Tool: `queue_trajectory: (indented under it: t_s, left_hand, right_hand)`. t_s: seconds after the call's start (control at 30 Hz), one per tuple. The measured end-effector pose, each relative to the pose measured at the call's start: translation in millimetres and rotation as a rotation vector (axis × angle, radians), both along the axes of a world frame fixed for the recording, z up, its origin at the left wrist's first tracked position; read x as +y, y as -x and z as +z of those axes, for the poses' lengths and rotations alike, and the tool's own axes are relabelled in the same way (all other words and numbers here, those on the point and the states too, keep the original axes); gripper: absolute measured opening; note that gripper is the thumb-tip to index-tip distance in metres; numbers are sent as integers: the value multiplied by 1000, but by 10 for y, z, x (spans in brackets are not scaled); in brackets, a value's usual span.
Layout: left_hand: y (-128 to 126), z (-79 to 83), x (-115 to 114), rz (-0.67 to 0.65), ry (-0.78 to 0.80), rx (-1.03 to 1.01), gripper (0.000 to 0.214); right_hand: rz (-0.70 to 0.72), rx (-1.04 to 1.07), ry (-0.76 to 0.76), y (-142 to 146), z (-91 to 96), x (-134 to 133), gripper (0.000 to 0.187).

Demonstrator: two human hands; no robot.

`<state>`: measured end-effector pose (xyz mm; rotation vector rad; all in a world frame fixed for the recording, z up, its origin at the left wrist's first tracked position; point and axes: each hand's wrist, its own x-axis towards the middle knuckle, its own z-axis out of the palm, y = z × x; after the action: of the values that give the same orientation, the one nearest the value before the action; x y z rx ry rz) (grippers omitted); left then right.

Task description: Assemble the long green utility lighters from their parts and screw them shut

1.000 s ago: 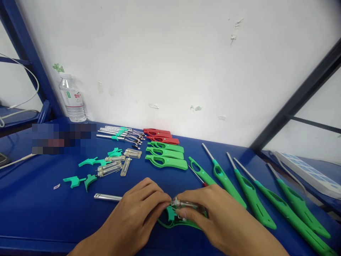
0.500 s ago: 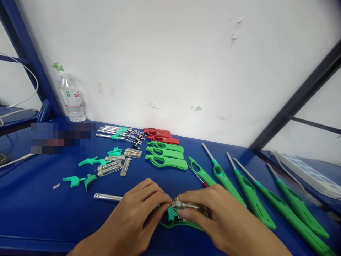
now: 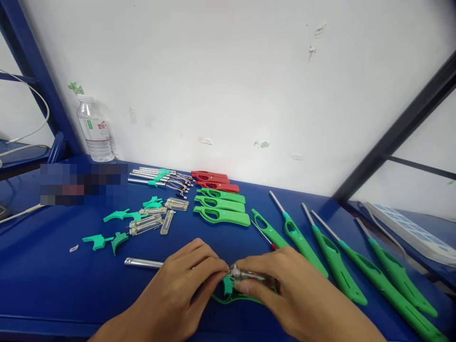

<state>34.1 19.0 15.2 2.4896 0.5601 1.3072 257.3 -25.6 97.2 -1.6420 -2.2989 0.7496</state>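
My right hand [image 3: 274, 285] grips a clear fuel tank [image 3: 254, 276] between thumb and fingers. At the tank's left end, my left hand [image 3: 192, 285] is pinched closed; what lies between its fingertips is too small to make out. Just below the fingertips shows a teal trigger [image 3: 227, 285]. Under both hands lies a green lighter handle shell [image 3: 235, 299], mostly covered. A metal lighter tube [image 3: 142, 262] sticks out to the left from behind my left hand.
Loose teal triggers [image 3: 95, 241] and clear tanks [image 3: 146, 224] lie to the left. Behind are metal tubes with wires [image 3: 156, 175], red shells [image 3: 217, 186] and green shells [image 3: 224, 216]. Long green lighters [image 3: 338, 270] and a thin screwdriver [image 3: 265, 235] are right. A bottle [image 3: 96, 133] stands back left.
Both hands stay nearly in place, with the tank still in the right hand. The teal trigger shows slightly differently by the fingertips. The whole view has shifted slightly.
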Motion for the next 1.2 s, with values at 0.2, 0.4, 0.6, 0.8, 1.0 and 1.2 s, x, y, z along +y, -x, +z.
queue_trajectory:
  t_s: [0.2,0.4,0.6,0.8,1.0,1.2]
  left_hand:
    - [2,-2,-4,-3,-18,-3,25]
    - [-5,-10,7,-16,-22,-14,25]
    - [0,-6,-11,-15,-13,8,26]
    - [-6,3,3,-11,-45,-7,27]
    - [-10,8,6,1,-74,-4,26]
    - [-12,-19,9,3,-68,7,24]
  right_hand:
    - [4,-8,-14,-23,13,-14,37]
    - [18,7,-11,-31,-6,-3,36]
    - [18,-13,-5,-11,-11,-8,38]
    - [16,-20,-19,2,-2,2,37]
    - [10,-22,-29,1,-12,-4,36]
    - [7,-20,-32,-27,-36,1,35]
